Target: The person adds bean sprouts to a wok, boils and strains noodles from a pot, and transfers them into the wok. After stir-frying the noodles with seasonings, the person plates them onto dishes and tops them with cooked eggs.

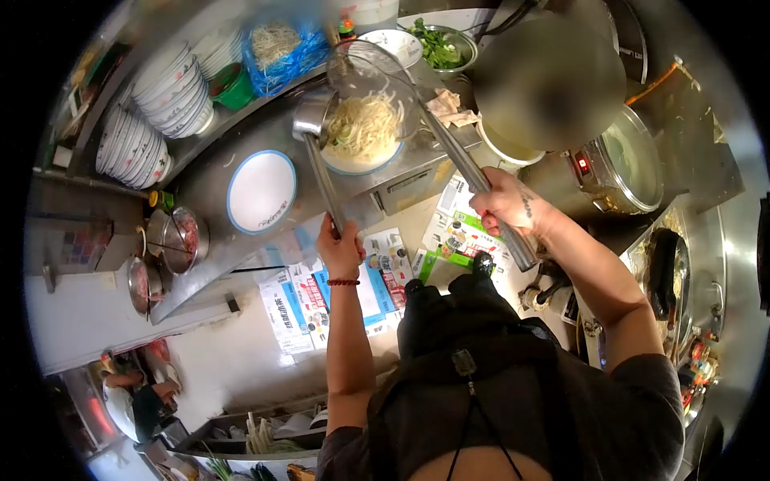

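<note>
My left hand [341, 250], with a red bead bracelet at the wrist, is closed around the handle of a metal ladle [323, 176]. The ladle's cup is beside a heap of pale noodles [365, 128] at a blue-rimmed white bowl [362, 167]. My right hand [513, 204] grips the thick metal handle of a wire strainer [445, 138]. Its blurred mesh basket is tilted over the noodles; whether some still touch it I cannot tell. A second blue-rimmed bowl [261, 192] stands on the steel counter to the left, with nothing in it.
Stacked bowls [172, 92] line the shelf at left, near a blue bag [285, 56]. Leafy greens [437, 46] fill a metal bowl at the back. A steel pot [630, 160] stands at right. Meat bowls [184, 240] are at left. Flattened cardboard [337, 293] covers the floor.
</note>
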Action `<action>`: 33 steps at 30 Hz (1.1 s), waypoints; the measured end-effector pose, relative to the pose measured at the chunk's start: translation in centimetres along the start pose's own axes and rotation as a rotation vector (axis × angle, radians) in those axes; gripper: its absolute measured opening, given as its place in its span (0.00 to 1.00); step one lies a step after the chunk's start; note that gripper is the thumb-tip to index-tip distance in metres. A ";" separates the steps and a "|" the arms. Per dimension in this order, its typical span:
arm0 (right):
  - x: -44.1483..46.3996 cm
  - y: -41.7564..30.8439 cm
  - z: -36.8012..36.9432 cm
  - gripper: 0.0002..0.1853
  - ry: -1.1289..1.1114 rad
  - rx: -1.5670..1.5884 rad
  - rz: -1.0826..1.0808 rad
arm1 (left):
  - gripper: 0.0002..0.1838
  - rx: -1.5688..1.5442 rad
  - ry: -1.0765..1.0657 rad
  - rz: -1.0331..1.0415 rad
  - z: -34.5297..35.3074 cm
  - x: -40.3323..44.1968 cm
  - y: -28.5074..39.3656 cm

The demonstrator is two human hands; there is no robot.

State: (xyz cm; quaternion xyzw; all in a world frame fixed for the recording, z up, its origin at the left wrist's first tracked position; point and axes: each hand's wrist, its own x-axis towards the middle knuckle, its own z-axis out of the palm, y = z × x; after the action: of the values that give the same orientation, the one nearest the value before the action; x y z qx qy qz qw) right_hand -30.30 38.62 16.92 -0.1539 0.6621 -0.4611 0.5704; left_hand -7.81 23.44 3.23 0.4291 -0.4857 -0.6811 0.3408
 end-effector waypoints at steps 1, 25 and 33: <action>0.0 0.0 0.2 0.11 0.004 0.008 -0.001 | 0.21 -0.011 -0.004 -0.013 0.1 -0.1 0.2; -11.6 17.8 -50.0 0.15 1.149 -0.449 0.139 | 0.15 -0.048 -0.424 -0.449 26.3 -0.8 -2.5; -0.1 17.1 -62.7 0.12 0.311 1.530 0.266 | 0.03 0.115 -0.411 -0.651 46.0 5.5 -11.9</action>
State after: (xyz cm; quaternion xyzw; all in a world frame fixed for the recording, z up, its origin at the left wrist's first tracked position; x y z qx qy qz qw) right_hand -81.01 74.94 -1.25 0.4277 0.2461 -0.7326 0.4689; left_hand -52.68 39.12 -2.20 0.4338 -0.4198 -0.7969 -0.0224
